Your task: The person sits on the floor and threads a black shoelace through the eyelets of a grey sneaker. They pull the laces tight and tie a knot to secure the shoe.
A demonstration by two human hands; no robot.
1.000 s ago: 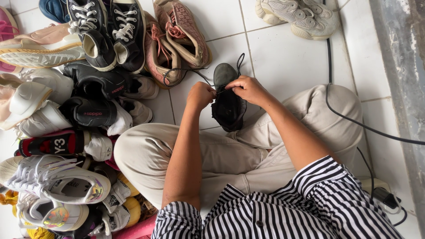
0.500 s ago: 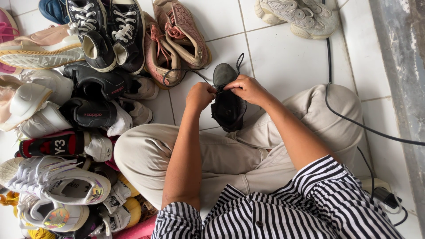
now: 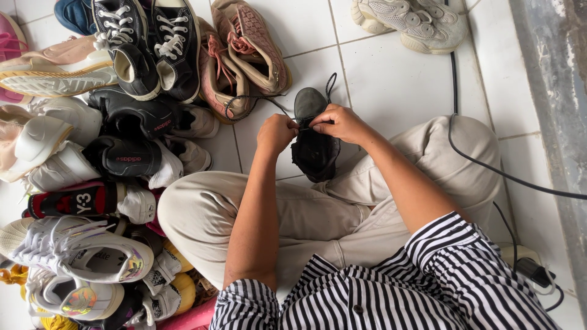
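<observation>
- A black shoe (image 3: 315, 143) is held over the lap, between the two knees, with its toe pointing away.
- The left hand (image 3: 276, 132) is closed in a fist, and a thin black lace (image 3: 260, 98) is pinched in it.
- The right hand (image 3: 341, 122) is closed too, with its fingers (image 3: 319, 124) pinched on the lace on top of the shoe.
- The two hands are just beside each other, almost touching.
- One end of the lace is seen running off to the left, toward a pink shoe (image 3: 223, 79); a loop of it sticks up past the toe.
- It looks like the lacing step is in hand: the lace is being pulled through the top of the shoe.
- For the next move, the lace would need to be kept tight and fed into the next hole, while the shoe is kept from tipping.
- The holes are hidden by the hands, so how far the lacing is cannot be told.
- A big pile of shoes (image 3: 92, 159) is laid on the white floor (image 3: 397, 73) to the left.
- A black cable (image 3: 489, 171) is draped over the right knee.
</observation>
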